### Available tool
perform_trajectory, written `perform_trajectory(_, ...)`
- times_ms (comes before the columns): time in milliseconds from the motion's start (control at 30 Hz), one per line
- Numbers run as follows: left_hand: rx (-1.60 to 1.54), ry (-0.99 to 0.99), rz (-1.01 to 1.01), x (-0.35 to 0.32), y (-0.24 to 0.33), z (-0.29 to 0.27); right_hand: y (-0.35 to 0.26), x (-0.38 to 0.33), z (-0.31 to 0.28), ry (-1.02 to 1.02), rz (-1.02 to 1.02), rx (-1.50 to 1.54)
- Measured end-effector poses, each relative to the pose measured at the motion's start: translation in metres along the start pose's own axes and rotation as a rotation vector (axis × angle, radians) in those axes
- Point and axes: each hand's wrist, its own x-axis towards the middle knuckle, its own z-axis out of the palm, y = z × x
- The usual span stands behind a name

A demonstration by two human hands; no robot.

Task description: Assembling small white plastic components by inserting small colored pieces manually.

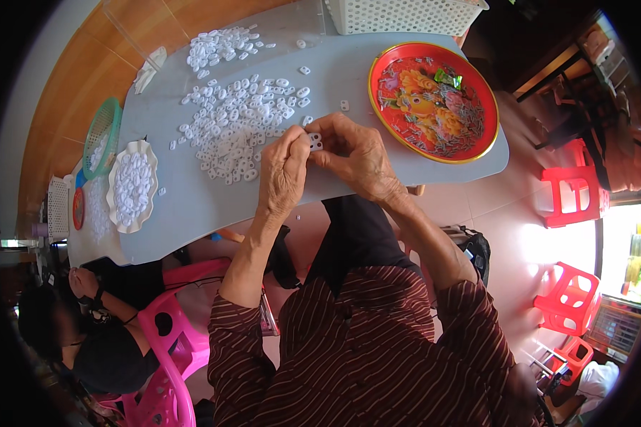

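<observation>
- Grey table (377, 71): a big heap of loose white plastic pieces (238, 117) lies just beyond the left hand (283, 174), seemingly unworked.
- Red tray (477, 139), past the right hand (352, 153), holds small parts.
- Both hands pinch 1 small white piece (315, 141) between them.

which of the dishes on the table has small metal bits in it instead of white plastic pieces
The round red tray with the flower pattern, at the table's right end. The scalloped white dish at the left holds white pieces, like those in the loose pile.
</observation>
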Motion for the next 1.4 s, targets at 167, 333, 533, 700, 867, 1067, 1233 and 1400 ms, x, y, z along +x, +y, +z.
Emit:
perform_trajectory(167, 0.005, -0.034, 0.054, 0.001, -0.005, -0.001, 0.005, 0.000, 0.001, -0.025, 0.036, 0.101)
perform_trajectory(333, -0.008, -0.070, 0.072, 0.002, -0.011, -0.003, 0.005, -0.001, 0.001, -0.028, 0.021, 0.101)
perform_trajectory(533, 0.051, -0.116, 0.097, 0.002, -0.001, -0.006, 0.005, -0.004, 0.002, -0.008, 0.024, 0.066)
perform_trajectory(700, 0.036, -0.119, 0.033, 0.001, -0.003, -0.005, 0.004, -0.004, 0.002, 0.029, -0.031, 0.035)
perform_trajectory(867, -0.033, -0.133, 0.025, 0.000, -0.002, -0.004, 0.012, -0.004, 0.003, 0.035, -0.015, 0.053)
perform_trajectory(1067, -0.064, -0.100, -0.024, 0.000, -0.005, -0.003, 0.012, 0.000, 0.002, 0.020, -0.049, 0.142)
perform_trajectory(1233, -0.108, -0.089, -0.102, 0.000, 0.004, -0.004, 0.011, -0.001, 0.004, -0.021, 0.000, 0.379)
perform_trajectory(1400, -0.095, -0.033, -0.045, -0.004, 0.007, -0.002, 0.000, 0.005, -0.005, -0.025, 0.024, 0.250)
